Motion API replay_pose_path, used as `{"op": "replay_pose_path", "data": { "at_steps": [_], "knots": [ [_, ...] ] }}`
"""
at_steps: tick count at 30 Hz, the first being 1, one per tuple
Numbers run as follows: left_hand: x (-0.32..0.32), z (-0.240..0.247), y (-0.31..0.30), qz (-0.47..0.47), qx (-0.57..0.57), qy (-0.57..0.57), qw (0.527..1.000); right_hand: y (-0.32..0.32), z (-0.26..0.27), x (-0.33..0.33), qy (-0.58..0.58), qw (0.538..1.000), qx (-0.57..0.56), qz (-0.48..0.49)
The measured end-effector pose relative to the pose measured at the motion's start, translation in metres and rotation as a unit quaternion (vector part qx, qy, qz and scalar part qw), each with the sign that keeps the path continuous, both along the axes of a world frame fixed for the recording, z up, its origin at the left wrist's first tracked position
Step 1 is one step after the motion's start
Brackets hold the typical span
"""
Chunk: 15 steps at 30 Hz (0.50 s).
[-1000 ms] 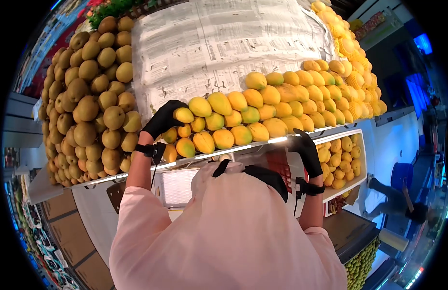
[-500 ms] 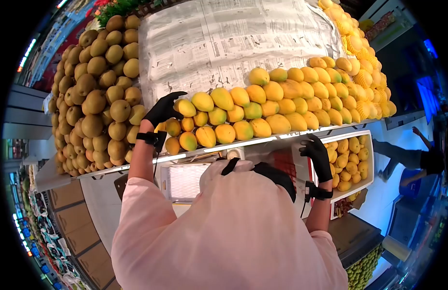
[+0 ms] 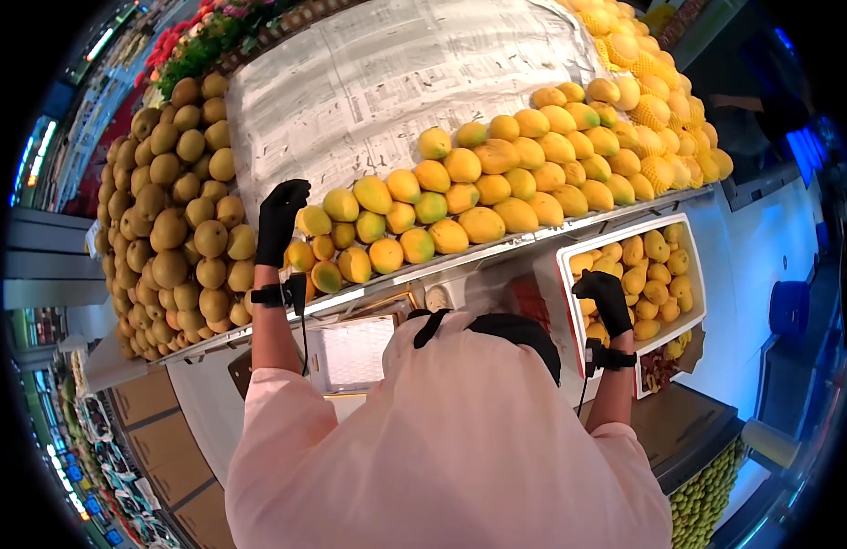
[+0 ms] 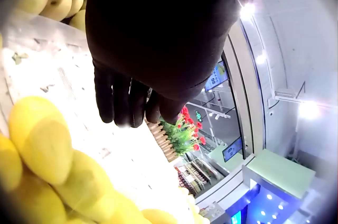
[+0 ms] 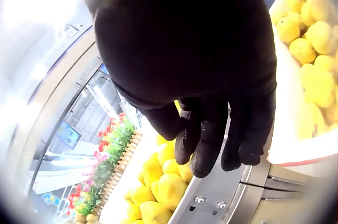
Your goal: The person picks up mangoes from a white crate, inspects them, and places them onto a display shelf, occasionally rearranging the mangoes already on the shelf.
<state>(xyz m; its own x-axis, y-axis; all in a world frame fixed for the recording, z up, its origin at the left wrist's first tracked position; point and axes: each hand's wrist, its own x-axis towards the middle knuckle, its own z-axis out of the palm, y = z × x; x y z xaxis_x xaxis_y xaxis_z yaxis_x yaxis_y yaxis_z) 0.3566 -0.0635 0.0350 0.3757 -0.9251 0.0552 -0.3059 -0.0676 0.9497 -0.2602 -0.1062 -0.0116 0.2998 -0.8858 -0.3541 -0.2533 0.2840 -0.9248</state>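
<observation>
The mangoes [image 3: 451, 197] lie stacked in rows along the front edge of the display shelf [image 3: 497, 249]. The end mango [image 3: 312, 220], at the left end of the stack, sits just beside my left hand [image 3: 282, 220]. That hand holds nothing; in the left wrist view its fingers [image 4: 120, 97] hang loose above the newspaper [image 3: 387, 82] that lines the shelf. My right hand [image 3: 608, 300] hovers over the left side of the white crate [image 3: 625, 229] of more fruit, below the shelf's right end. It is empty too, with its fingers only loosely curled. I judge the handling goes best if I cup one fruit in the whole palm rather than pinch it. I would then seat it snug against the stack's left end, so the front row cannot roll off the edge. Brown pears [image 3: 176, 229] are piled past the shelf's left corner.
</observation>
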Motion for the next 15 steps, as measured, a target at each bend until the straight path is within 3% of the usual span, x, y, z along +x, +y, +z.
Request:
{"op": "replay_pose_path", "data": {
  "at_steps": [6,9,13,15],
  "knots": [
    [-0.091,0.03,-0.027,-0.042,0.007,0.005,0.999,0.021,-0.03,-0.053,-0.007,0.998,0.023,-0.06],
    [-0.146,0.04,-0.037,-0.032,0.017,0.067,0.997,0.038,-0.054,-0.081,-0.007,0.996,0.015,-0.093],
    [-0.202,0.034,-0.049,-0.1,-0.004,0.033,0.994,0.06,-0.061,-0.103,-0.103,0.974,0.082,-0.185],
    [-0.228,0.03,-0.054,-0.136,0.021,0.043,0.99,0.07,-0.069,-0.115,-0.069,0.972,0.1,-0.203]
  ]
}}
